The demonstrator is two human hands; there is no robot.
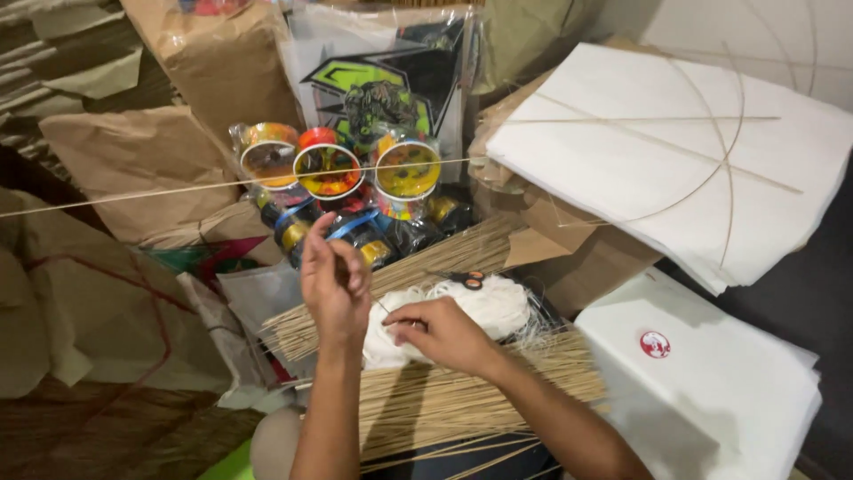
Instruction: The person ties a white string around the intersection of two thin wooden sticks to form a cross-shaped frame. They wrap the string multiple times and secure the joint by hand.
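Thread: white tangle on stick bundles
My left hand: fingertips pinching thread
My right hand: fingers curled, pressing the tangle
Around: brown paper, white kite sheets

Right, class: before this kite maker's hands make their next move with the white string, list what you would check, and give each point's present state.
1. Left hand pinches something fine: cannot tell, too thin to see.
2. Right hand rests on the white string bundle: ok.
3. Bundle lies untangled: not ok, loose loops spread over the sticks.
4. Thin sticks lie in bundles under the hands: ok.
5. Scissors lie beside the string: ok.
6. White kites with curved spars stacked on the right: ok.
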